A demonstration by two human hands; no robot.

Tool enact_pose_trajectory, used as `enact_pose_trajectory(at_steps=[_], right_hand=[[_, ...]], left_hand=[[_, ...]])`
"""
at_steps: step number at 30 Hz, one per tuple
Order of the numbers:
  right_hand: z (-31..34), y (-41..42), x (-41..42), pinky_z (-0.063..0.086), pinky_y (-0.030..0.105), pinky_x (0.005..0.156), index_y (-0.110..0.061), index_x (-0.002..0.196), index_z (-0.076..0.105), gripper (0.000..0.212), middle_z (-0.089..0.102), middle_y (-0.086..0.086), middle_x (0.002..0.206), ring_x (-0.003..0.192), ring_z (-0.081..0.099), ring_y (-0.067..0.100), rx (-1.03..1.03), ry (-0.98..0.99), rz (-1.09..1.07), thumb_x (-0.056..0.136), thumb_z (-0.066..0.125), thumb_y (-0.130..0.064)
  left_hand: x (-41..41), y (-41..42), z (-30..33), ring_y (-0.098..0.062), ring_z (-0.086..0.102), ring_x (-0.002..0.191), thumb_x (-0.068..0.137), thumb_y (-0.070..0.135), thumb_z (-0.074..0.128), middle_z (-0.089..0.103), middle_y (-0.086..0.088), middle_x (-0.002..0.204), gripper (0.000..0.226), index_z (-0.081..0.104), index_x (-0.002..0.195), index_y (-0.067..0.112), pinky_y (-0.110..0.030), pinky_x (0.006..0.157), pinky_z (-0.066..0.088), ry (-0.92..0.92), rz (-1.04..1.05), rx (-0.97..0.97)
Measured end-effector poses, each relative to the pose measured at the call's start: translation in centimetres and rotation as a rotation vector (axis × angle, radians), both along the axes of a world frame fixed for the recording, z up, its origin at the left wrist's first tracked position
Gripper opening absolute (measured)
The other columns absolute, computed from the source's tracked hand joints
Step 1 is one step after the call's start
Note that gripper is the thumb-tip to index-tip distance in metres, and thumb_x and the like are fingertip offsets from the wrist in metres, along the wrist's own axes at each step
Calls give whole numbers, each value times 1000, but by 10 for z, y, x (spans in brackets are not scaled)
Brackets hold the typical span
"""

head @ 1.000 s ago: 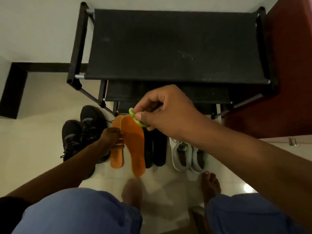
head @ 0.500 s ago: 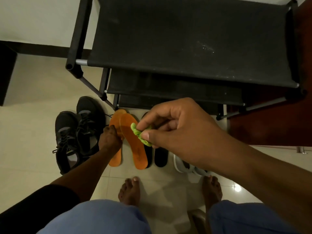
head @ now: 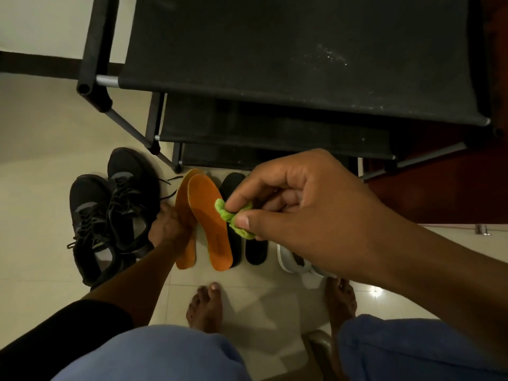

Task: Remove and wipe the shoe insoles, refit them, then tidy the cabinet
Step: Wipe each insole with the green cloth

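**Insole wiping at shoe rack: hands apart, each holding its own item**

Black fabric-shelved shoe rack stands on the tiled floor. 2 black sneakers lie left of it; white shoes sit lower right, partly hidden. 2 black insoles lie on the floor beside 2 orange insoles. Left hand grips the orange insoles at their left edge. Right hand pinches a green cloth between thumb and fingertips, near the nearer orange insole; contact cannot be determined.
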State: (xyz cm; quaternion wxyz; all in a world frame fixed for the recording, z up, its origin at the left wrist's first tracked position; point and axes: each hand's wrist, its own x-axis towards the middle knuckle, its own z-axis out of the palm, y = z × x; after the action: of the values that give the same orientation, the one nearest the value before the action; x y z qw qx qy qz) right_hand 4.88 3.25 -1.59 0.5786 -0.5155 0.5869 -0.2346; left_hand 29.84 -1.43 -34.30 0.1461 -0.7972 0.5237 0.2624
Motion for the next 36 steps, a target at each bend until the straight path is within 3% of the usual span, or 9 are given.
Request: enact_pose_trajectory(at_steps=[4,10,13,17,21,26,28,32,36], right_hand=[[-3,-8,1,63,33,81,-25,96,80,12,76,-11,96,87,72,5,-74,60,9,87,81,-16],[2,-20,-3,63,31,82,-27,94,79,10,74,-14,91,83,70,1,-133,138,-8,86,82,-20],[8,-22,-2,63,31,81,-27,94,79,11,72,-14,90,84,69,2,-195,157,-7,86,82,-20],[21,-22,4,63,34,79,-26,90,80,12,73,-13,83,79,69,3,-291,156,-33,85,82,-16],[39,-23,10,64,39,77,-26,88,80,12,74,-10,85,80,71,8,-409,117,-95,83,82,-15],[76,-19,10,50,13,66,-24,87,79,12,64,-26,66,64,62,-9,-636,54,-267,83,81,-12],[90,-16,6,44,9,62,-19,90,80,10,61,-25,61,58,60,-5,-747,66,-337,85,79,-10],[106,-9,-12,58,33,67,-18,97,79,11,70,-3,83,67,63,11,-928,134,-438,87,77,-16],[120,4,-39,57,21,62,-14,101,78,14,69,-2,96,69,67,7,-943,56,-499,87,79,-12]], left_hand=[[9,-7,16,-19,57,70,100,25,65,54,-3,80,19,59,110,11,-36,62,52,126,99,57],[24,-5,86,-22,60,90,101,22,64,64,-8,110,25,57,124,15,-39,77,55,348,121,-10],[29,0,139,-22,60,97,103,30,63,65,-7,118,32,59,131,15,-37,82,52,442,-16,14],[37,3,223,-18,64,101,103,38,61,67,0,121,34,64,130,17,-36,94,53,535,-245,-5],[26,5,305,-17,76,90,102,39,63,78,1,105,24,72,116,22,-40,85,63,664,-257,-144],[-14,6,391,-29,77,91,104,34,60,79,-10,102,27,70,118,12,-45,81,64,841,-222,-282],[-32,7,420,-31,76,91,106,32,57,78,-13,104,28,67,122,12,-47,80,62,919,-206,-335],[-75,9,469,-37,71,89,109,30,51,70,-23,106,35,54,136,7,-47,75,61,1186,-95,-334],[-115,24,497,-28,70,80,111,32,43,69,-22,101,37,52,138,8,-38,69,61,1460,0,-173]])
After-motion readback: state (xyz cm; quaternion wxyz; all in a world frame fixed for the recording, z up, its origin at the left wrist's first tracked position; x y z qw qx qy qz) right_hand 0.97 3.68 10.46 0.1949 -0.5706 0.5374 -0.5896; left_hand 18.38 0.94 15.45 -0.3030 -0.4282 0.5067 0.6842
